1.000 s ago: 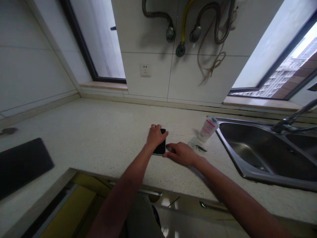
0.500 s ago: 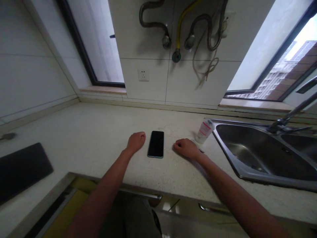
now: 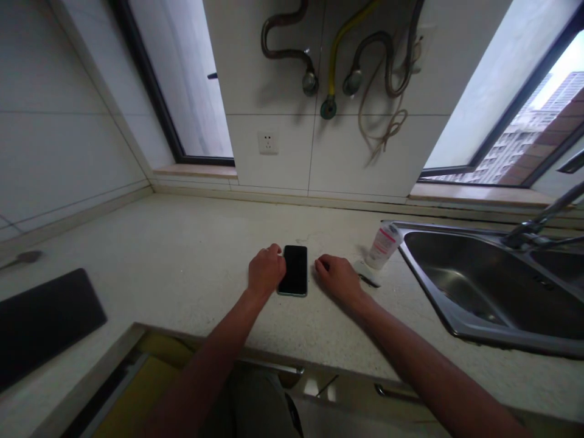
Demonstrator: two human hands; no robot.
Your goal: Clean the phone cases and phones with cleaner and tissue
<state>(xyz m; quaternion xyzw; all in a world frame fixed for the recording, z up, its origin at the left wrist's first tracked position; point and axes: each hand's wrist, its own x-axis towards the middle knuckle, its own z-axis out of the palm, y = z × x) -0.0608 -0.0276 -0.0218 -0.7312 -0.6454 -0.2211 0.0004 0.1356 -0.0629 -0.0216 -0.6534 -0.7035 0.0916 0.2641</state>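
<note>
A black smartphone [image 3: 295, 271] lies flat on the speckled cream countertop [image 3: 182, 243], screen up and dark. My left hand [image 3: 266, 271] rests against the phone's left edge, its fingers curled and not lifting it. Just off the right edge, my right hand [image 3: 336, 278] sits curled on the countertop, a small gap from the phone. Neither hand covers the screen.
A white and pink tube [image 3: 383, 246] stands tilted beside the steel double sink [image 3: 429, 292], near a small dark item on a white scrap. A black flat board [image 3: 45, 325] lies at the left. Hoses and a socket [image 3: 267, 143] are on the wall.
My left hand has come off the phone's top, moved out to the left, then returned to its left edge. My right hand has stayed beside the phone's right side. The phone now lies straighter.
</note>
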